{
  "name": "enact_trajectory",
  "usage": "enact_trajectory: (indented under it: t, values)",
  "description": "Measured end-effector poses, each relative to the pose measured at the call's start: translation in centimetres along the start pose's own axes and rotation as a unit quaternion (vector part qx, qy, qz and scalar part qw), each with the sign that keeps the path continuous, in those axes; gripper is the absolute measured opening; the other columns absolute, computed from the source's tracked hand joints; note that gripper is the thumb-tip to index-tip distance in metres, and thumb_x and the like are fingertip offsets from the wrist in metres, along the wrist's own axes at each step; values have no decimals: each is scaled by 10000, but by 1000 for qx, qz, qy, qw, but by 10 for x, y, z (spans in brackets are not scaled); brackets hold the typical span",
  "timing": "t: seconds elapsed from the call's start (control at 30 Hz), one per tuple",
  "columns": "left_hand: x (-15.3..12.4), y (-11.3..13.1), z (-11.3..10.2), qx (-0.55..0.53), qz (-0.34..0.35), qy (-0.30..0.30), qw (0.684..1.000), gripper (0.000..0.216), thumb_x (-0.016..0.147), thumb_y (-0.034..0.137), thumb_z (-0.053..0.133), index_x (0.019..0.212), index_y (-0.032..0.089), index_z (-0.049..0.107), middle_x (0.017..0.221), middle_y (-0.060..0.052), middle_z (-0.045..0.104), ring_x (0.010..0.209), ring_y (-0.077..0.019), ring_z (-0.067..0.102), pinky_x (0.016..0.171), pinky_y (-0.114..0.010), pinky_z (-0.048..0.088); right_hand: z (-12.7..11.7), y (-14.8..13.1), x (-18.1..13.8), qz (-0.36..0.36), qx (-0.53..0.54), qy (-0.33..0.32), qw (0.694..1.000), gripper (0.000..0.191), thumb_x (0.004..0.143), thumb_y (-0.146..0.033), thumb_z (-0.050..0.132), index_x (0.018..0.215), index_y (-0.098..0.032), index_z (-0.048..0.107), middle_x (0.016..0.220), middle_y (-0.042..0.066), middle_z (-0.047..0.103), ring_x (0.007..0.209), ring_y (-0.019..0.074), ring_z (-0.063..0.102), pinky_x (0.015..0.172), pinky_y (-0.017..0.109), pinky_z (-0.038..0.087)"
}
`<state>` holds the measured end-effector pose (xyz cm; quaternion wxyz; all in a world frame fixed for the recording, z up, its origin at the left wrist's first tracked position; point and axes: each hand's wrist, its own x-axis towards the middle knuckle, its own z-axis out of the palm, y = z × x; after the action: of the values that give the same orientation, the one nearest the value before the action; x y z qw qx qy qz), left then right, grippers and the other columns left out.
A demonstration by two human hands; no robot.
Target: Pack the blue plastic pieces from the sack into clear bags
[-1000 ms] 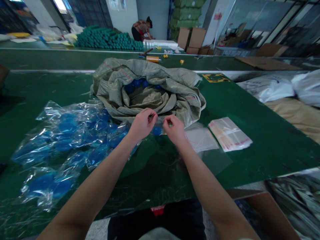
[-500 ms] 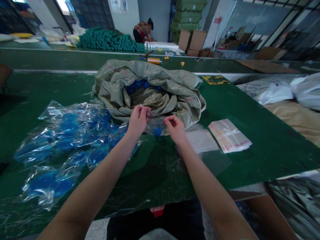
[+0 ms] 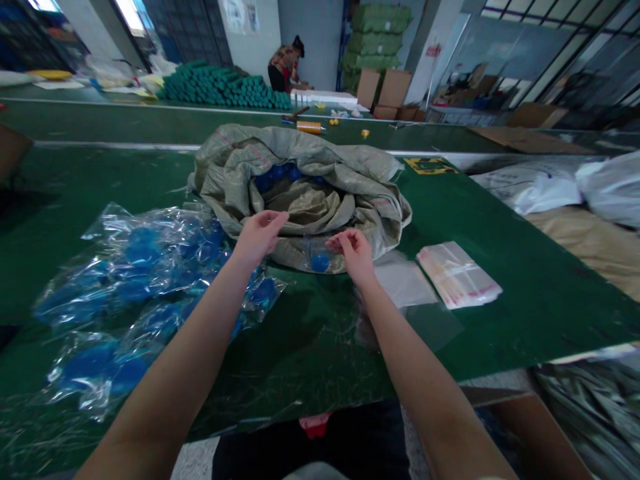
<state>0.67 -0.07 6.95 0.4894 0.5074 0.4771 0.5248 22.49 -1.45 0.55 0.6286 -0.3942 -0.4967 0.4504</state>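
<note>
A small clear plastic bag hangs from my right hand, whose thumb and fingers pinch its top edge. Inside it, low down, lies a round blue ball. My left hand is to the left of the bag and apart from it, fingertips pressed together; whatever they hold, if anything, is too small to make out. Just beyond both hands, a large woven sack lies with its mouth rolled open, and blue balls show inside. Filled clear bags with blue balls are heaped beside my left forearm.
On the right lie a banded stack of flat clear bags and loose clear bags. An orange tape roll rests on the far bench near green rolls. A person bends there. A cardboard box stands below the table's right edge.
My left hand has moved left, away from the bag. My right hand still pinches the bag, and the blue ball in it has shifted slightly right. The view has tilted a little.
</note>
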Motion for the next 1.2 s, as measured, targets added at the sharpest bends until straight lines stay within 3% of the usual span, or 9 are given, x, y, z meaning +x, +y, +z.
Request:
enact_trajectory:
  t: [0.13, 0.2, 0.27, 0.5, 0.63, 0.77, 0.9, 1.07, 1.2]
  values:
    - [-2, -13, 18, 238, 113, -59, 963, 398, 650, 412, 809, 964, 178, 738, 712, 6, 670, 640, -135, 577, 621, -252, 446, 1, 2, 4, -5, -26, 5, 1000, 338, 814, -554, 646, 830, -242, 516, 782, 9, 691, 716, 179, 693, 704, 344, 581]
    - [-2, -19, 22, 265, 142, -82, 950, 345, 681, 407, 786, 938, 178, 759, 849, -26, 734, 808, -185, 640, 766, -291, 478, 2, 3, 6, -3, -29, 6, 1000, 334, 810, -547, 651, 827, -242, 516, 771, 10, 693, 704, 181, 695, 685, 341, 581]
    - [-1, -22, 23, 270, 140, -84, 949, 245, 732, 378, 742, 864, 174, 771, 874, -38, 754, 854, -203, 658, 814, -308, 482, 1, 5, 8, 3, -24, 5, 1000, 339, 804, -550, 652, 829, -241, 514, 780, 15, 701, 702, 184, 701, 683, 343, 584]
    - [1, -27, 26, 250, 98, -35, 963, 131, 714, 281, 748, 774, 166, 760, 778, -25, 748, 752, -186, 651, 762, -305, 506, -10, 7, 10, 19, -56, -51, 997, 435, 674, -402, 808, 1005, -217, 594, 959, 55, 743, 930, 203, 706, 889, 376, 559]
    - [6, -33, 22, 246, 93, -32, 964, 132, 720, 291, 746, 769, 168, 751, 785, -27, 747, 759, -188, 656, 775, -312, 512, -17, 12, 13, 8, -114, -48, 992, 258, 702, -395, 771, 840, -195, 683, 806, 40, 734, 786, 196, 696, 814, 372, 571]
    - [11, -40, 12, 221, 93, -72, 968, 220, 716, 353, 755, 839, 171, 751, 862, -41, 759, 831, -202, 678, 849, -334, 514, -19, 16, 14, 6, -100, -45, 994, 212, 735, -395, 739, 790, -203, 666, 759, 32, 723, 716, 186, 677, 733, 354, 576]
    - [14, -45, 6, 192, 72, -141, 969, 325, 665, 395, 791, 889, 164, 748, 912, -60, 767, 900, -224, 694, 900, -354, 515, -18, 14, 12, 22, -78, -63, 995, 227, 753, -415, 728, 811, -216, 633, 808, 37, 740, 760, 192, 694, 771, 366, 578]
    - [12, -47, 6, 215, 85, -132, 964, 283, 673, 415, 774, 802, 165, 751, 823, -52, 764, 803, -215, 700, 816, -329, 536, -19, 12, 9, 20, -63, -94, 993, 264, 709, -388, 783, 850, -219, 638, 910, 42, 753, 901, 205, 709, 877, 379, 560]
    - [12, -50, 3, 254, 99, -123, 954, 251, 700, 406, 747, 799, 176, 759, 813, -40, 766, 776, -203, 698, 777, -304, 537, -23, 17, 11, -3, -98, -91, 991, 233, 685, -374, 792, 765, -202, 657, 848, 41, 748, 848, 202, 706, 867, 381, 561]
